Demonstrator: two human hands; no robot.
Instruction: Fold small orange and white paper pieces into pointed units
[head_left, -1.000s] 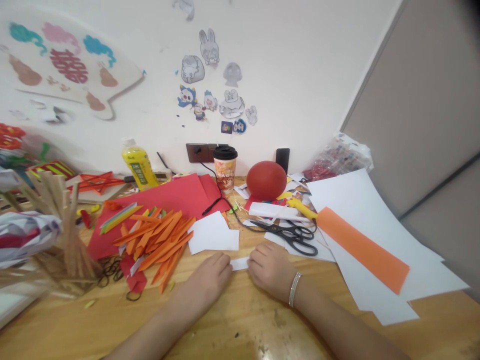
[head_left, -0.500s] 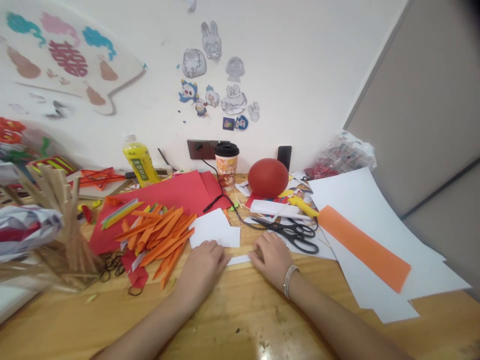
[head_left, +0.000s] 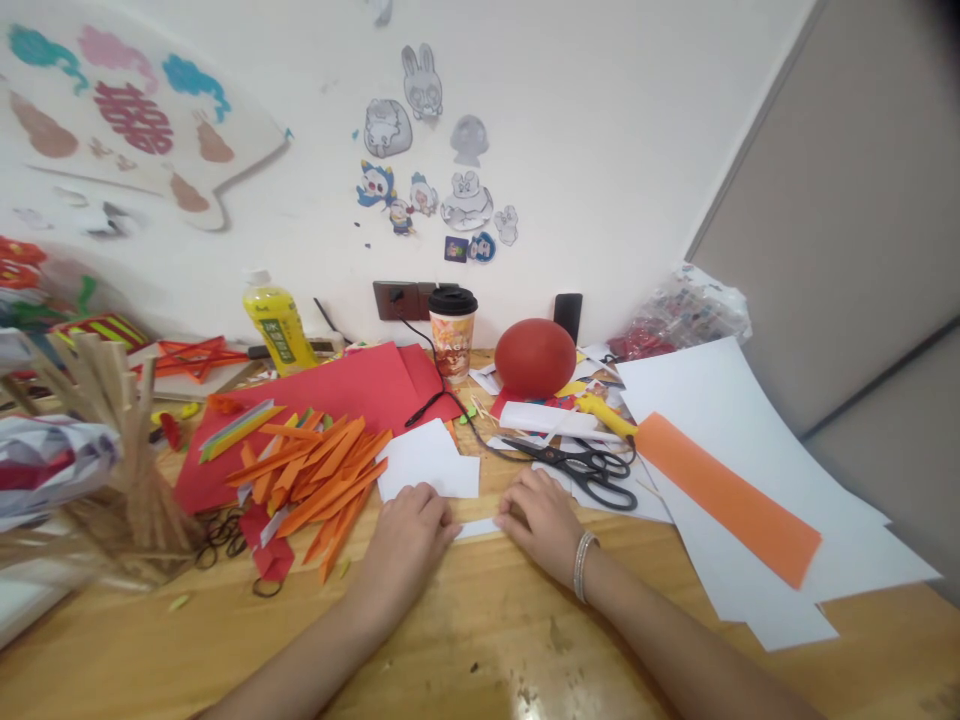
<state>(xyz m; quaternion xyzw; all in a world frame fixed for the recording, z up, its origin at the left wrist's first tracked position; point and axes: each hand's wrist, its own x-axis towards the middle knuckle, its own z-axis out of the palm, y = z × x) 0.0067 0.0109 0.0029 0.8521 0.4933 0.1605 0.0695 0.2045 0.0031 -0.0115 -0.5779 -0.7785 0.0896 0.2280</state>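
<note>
A narrow strip of white paper [head_left: 478,527] lies low over the wooden table, spanning the gap between my two hands. My left hand [head_left: 414,525] is closed on its left end, fingers bent and thumb against the paper. At the other end my right hand [head_left: 540,517], with a silver bracelet at the wrist, pinches the strip. The fingers cover both ends. Just beyond my left hand sits a cut piece of white paper [head_left: 427,462]. Black-handled scissors [head_left: 581,462] rest beside my right hand, on its far side.
Folded orange paper strips [head_left: 322,470] pile up at left near red paper [head_left: 360,375]. Behind stand a yellow bottle [head_left: 279,325], a lidded cup [head_left: 452,335] and a red balloon [head_left: 535,358]. White sheets [head_left: 697,400] with an orange strip [head_left: 727,500] cover the right. Wooden sticks [head_left: 135,450] stand left.
Both hands stay at the white strip in nearly the same place. The fingers have shifted only slightly, and the whole view has moved a little.
</note>
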